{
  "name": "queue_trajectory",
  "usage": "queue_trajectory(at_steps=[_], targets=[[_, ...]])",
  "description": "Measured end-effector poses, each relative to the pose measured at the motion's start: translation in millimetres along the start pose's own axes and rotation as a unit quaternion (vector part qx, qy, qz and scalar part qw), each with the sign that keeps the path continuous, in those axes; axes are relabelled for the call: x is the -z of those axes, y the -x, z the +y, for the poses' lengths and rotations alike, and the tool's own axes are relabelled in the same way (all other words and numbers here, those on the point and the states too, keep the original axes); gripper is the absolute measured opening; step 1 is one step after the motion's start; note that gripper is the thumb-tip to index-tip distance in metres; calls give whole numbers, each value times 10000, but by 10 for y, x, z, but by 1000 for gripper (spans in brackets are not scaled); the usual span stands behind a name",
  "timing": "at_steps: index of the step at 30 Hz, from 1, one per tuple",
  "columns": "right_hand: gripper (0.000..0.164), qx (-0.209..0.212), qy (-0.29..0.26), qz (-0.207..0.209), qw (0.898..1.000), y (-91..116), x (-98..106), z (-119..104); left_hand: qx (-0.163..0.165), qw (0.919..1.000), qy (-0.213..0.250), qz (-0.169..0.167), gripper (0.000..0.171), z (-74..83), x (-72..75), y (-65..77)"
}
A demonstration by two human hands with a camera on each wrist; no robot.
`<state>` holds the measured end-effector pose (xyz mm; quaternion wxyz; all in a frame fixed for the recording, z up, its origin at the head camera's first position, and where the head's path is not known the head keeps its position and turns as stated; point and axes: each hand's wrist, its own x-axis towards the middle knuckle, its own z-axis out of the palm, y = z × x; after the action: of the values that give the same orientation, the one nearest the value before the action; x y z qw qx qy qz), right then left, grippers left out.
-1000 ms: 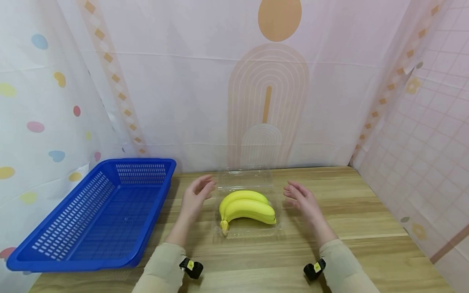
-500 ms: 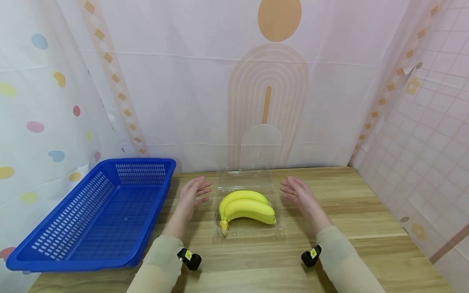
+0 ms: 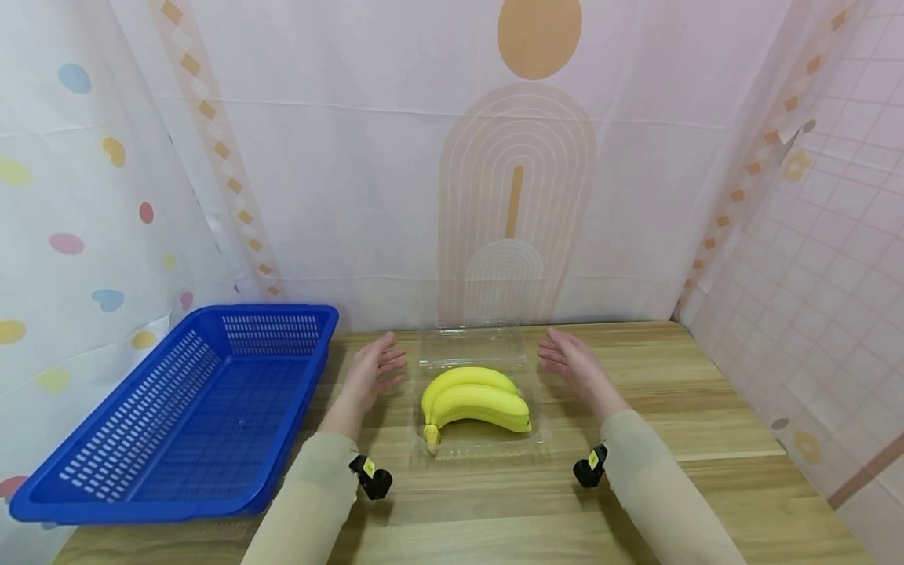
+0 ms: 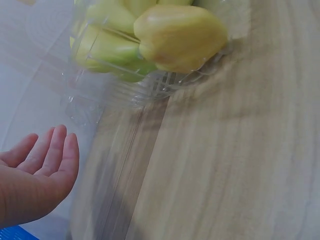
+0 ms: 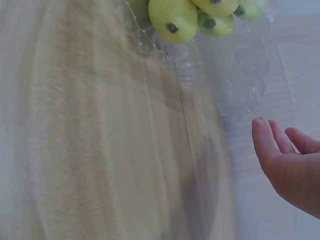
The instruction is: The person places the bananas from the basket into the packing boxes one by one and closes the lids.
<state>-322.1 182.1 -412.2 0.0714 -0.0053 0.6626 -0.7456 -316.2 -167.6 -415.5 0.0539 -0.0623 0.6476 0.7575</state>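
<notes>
A bunch of yellow bananas [image 3: 476, 400] lies in a clear plastic clamshell box [image 3: 480, 453] at the middle of the table, stem toward the near left. The box's lid [image 3: 472, 345] is folded back toward the curtain. My left hand [image 3: 370, 369] is held just left of the box, palm inward, holding nothing. On the other side, my right hand [image 3: 575, 365] mirrors it, also with nothing in it. Both wrist views show relaxed fingers apart from the box; the right wrist view shows the dark banana tips [image 5: 172, 27].
To the left stands a large blue plastic basket [image 3: 257, 479] with slotted walls. A patterned curtain [image 3: 367, 196] hangs behind the wooden table [image 3: 466, 518] and along both sides. Black wrist cameras [image 3: 374, 477] are strapped at my sleeves.
Both hands have moved slightly farther forward beside the box, and their fingers have straightened. The bananas, box and basket have stayed in place.
</notes>
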Motion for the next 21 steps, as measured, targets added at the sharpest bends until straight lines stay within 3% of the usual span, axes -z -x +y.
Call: queue_trajectory(at_steps=[21], targets=[[59, -75, 155, -81, 9998, -208, -75, 102, 299, 9994, 89, -125, 67, -48, -82, -120]])
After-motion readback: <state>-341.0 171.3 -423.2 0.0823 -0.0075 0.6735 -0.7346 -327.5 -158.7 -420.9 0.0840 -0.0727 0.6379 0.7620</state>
